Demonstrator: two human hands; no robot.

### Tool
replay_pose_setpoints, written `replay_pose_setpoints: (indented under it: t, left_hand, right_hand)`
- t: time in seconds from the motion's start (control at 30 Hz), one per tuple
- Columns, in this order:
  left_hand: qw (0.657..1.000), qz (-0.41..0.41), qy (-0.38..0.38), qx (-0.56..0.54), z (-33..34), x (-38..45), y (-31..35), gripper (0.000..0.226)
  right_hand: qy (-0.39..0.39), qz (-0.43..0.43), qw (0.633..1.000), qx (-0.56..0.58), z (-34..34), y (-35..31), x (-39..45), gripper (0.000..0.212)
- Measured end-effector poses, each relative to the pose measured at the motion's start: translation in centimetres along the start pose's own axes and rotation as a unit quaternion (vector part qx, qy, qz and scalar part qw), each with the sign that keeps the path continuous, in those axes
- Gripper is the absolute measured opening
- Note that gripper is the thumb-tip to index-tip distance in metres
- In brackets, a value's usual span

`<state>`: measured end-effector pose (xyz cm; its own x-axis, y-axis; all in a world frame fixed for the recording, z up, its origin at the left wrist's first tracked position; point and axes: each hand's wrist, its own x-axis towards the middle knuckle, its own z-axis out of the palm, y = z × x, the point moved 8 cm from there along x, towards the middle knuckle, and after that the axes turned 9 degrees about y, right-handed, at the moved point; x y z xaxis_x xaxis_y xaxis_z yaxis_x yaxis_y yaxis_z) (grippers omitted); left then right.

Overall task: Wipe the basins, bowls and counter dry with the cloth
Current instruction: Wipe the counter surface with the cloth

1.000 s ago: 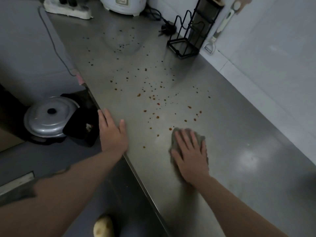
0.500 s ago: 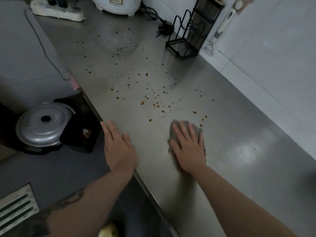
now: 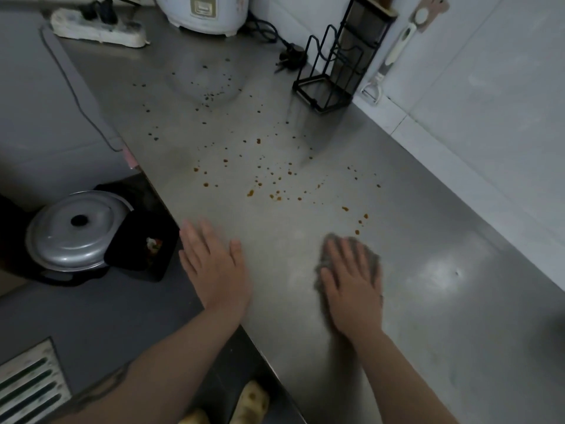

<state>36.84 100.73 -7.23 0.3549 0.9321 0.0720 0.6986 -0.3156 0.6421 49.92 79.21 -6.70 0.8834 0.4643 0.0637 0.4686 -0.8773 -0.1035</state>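
While the left hand [image 3: 215, 267] lies flat at the steel counter's [image 3: 443, 316] near edge, fingers straight and holding nothing, the right hand [image 3: 351, 280] presses a grey cloth [image 3: 371, 258] flat against the counter, fingers spread. Just beyond the cloth, brown drops [image 3: 275, 185] speckle the steel. Farther back stand a black wire rack [image 3: 333, 71], a white cooker [image 3: 201, 10] and a power strip [image 3: 97, 27]. Left, below the counter, sits a lidded pot [image 3: 73, 231].

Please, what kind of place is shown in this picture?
Most likely a kitchen: a stainless-steel counter spattered with brown drops, a white rice cooker at its far end, and a lidded metal pot standing low beside it.
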Motion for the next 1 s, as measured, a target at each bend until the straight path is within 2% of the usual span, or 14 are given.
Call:
replay_pose_setpoints:
  t: [0.1, 0.17, 0.2, 0.27, 0.37, 0.47, 0.53, 0.6, 0.67, 0.73, 0.77, 0.83, 0.93, 1.0]
  left_hand:
    - [0.997, 0.066, -0.009, 0.048, 1.1, 0.3, 2.8, 0.063]
    - [0.992, 0.071, -0.024, 0.106, 2.2, 0.4, 2.9, 0.062]
    - [0.988, 0.071, -0.027, 0.134, 2.5, 0.4, 2.8, 0.062]
    - [0.983, 0.072, -0.027, 0.165, 2.9, 0.5, 2.9, 0.063]
    - [0.98, 0.072, -0.033, 0.183, 3.2, 0.5, 3.2, 0.063]
    - [0.978, 0.075, -0.033, 0.19, 2.9, 0.5, 3.0, 0.063]
    - [0.975, 0.079, -0.03, 0.205, 2.8, 0.4, 3.2, 0.063]
    - [0.971, 0.08, -0.026, 0.222, 2.9, 0.5, 3.5, 0.064]
    - [0.968, 0.083, -0.028, 0.237, 3.1, 0.6, 3.7, 0.064]
    - [0.966, 0.085, -0.031, 0.241, 3.0, 0.5, 3.6, 0.063]
    - [0.968, 0.084, -0.029, 0.235, 2.9, 0.5, 3.6, 0.063]
    - [0.974, 0.087, -0.019, 0.21, 2.8, 0.6, 3.7, 0.059]
    - [0.98, 0.107, 0.002, 0.167, 2.4, 0.4, 3.9, 0.059]
    - [0.97, 0.19, -0.007, 0.15, 2.7, -0.2, 5.1, 0.059]
  right_hand:
    - [0.008, 0.303, 0.953, 0.026, -0.5, 5.2, 1.9, 0.057]
    - [0.008, 0.413, 0.908, 0.067, -0.4, 5.4, 4.2, 0.06]
    - [0.005, 0.42, 0.905, 0.074, -0.3, 4.7, 5.5, 0.061]
    - [0.001, 0.329, 0.943, 0.057, 0.4, 1.9, 8.3, 0.063]
    - [0.005, -0.001, 1.0, 0.024, 0.8, -5.3, 7.8, 0.061]
    - [-0.031, -0.288, 0.956, 0.04, 0.7, -6.2, 2.9, 0.059]
    - [-0.019, -0.287, 0.958, 0.021, 0.1, -1.3, 3.6, 0.057]
    - [-0.008, -0.085, 0.996, -0.01, 0.0, 3.7, 7.3, 0.057]
    - [-0.004, 0.152, 0.988, 0.007, 0.5, 4.8, 10.0, 0.057]
    - [-0.011, 0.21, 0.977, 0.03, 1.1, 0.7, 11.3, 0.06]
    - [-0.016, 0.159, 0.987, 0.032, 1.7, -2.1, 11.7, 0.061]
    - [-0.022, -0.034, 0.999, 0.022, 2.0, -6.8, 10.9, 0.06]
    - [-0.035, -0.293, 0.955, 0.012, 1.2, -7.7, 7.6, 0.059]
    - [-0.057, -0.371, 0.927, 0.015, 1.1, -4.4, 6.1, 0.058]
